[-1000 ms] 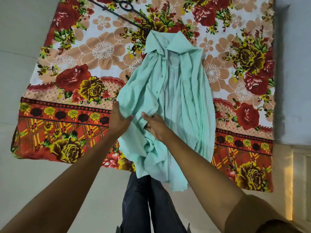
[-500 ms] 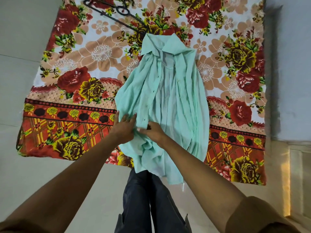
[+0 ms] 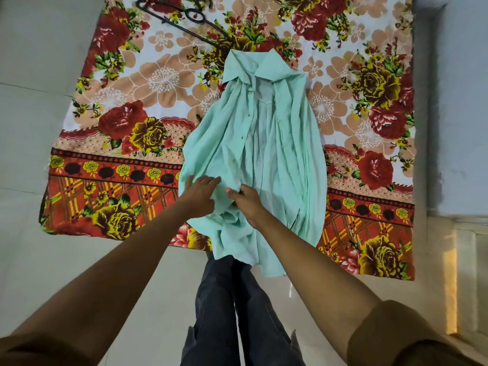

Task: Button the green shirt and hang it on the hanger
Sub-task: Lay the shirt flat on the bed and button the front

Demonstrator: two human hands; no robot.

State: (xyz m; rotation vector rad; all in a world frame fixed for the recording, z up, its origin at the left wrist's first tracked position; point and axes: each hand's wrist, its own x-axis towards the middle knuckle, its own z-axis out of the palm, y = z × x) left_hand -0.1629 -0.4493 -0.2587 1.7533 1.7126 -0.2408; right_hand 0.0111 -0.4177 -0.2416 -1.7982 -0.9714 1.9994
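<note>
Pale tile floor [image 3: 39, 260] fills the left side of what we see, and on it lies a floral cloth [image 3: 111, 186] — red and yellow roses over a plaid border. Near its far left corner rests a black hanger [image 3: 194, 17], flat on the cloth, beyond the shirt's collar and apart from it as far as we can tell.

Moving right, our left hand [image 3: 200, 195] lies on the lower left panel of the green shirt [image 3: 287, 159], fingers stretched fairly straight and pressing the fabric down rather than wrapping around it. Just beside it, our right hand [image 3: 244, 199] has its fingers curled, pinching the button edge of the shirt near the hem (which button it is at, we cannot tell). The two hands nearly touch.

The shirt itself is spread face-up in the middle of the cloth, collar away from us, front still open along most of its length, small dark buttons showing down the left placket. Its rumpled hem hangs past the cloth's near edge — over dark trousers [image 3: 237, 313] below.

Further right the cloth continues to a grey wall [image 3: 462, 101].
</note>
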